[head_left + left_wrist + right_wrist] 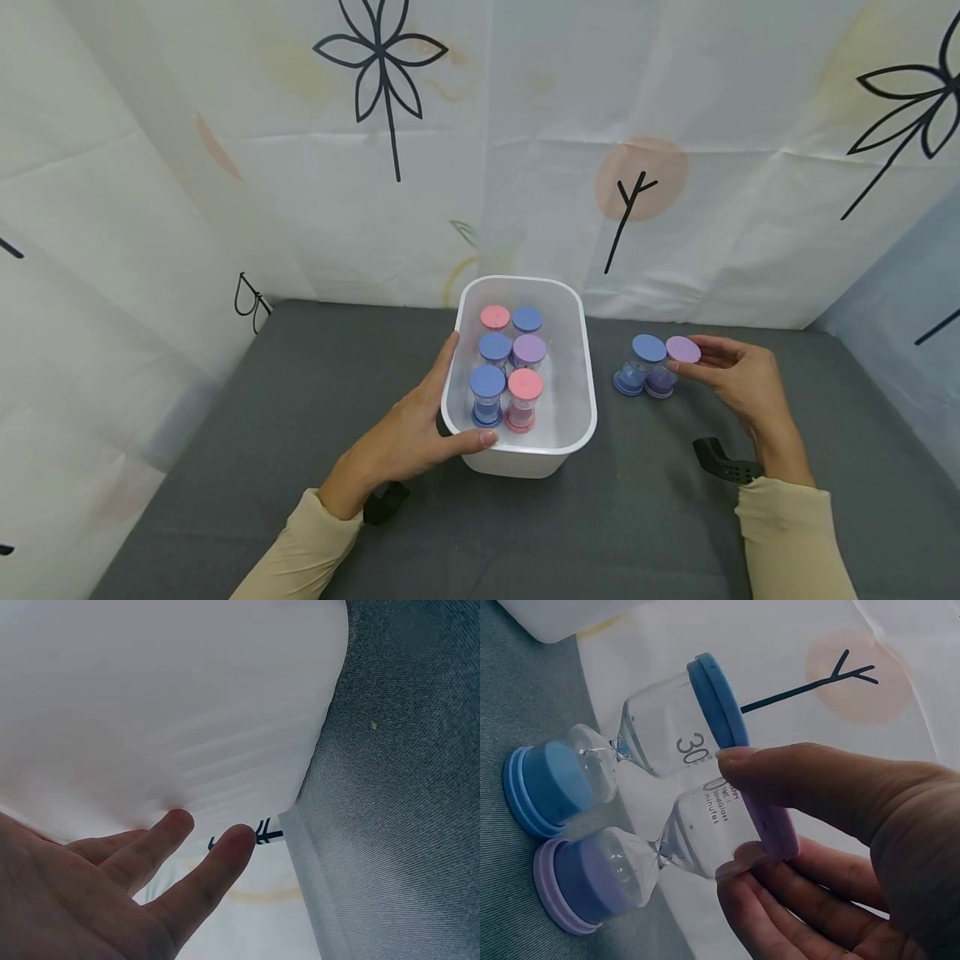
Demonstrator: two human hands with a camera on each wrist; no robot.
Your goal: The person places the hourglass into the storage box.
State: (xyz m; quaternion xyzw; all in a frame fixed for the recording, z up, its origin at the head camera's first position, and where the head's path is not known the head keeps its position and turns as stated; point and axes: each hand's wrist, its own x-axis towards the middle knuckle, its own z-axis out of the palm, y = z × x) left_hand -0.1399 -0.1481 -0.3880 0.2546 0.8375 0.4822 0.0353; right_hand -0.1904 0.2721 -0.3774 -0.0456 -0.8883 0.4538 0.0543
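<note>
A white plastic bin (555, 461) holds several sand timers with blue, pink and purple caps. My left hand (408, 429) spans its near left corner, thumb over the near rim and fingers along the left side. In the left wrist view, straight, spread fingers (154, 855) lie against the bin's outer wall. To the right of the bin, my right hand (738, 379) pinches a purple sand timer (709, 825) at its top cap, between thumb and fingers. Right beside it is a blue sand timer (660, 724), marked 30; both have their sand in the lower bulbs.
A dark grey cloth covers the table (615, 533). Behind it hangs a white curtain (525, 208) printed with leaves and twigs. The blue timer stands close against the purple one, and the bin's wall rises to their left.
</note>
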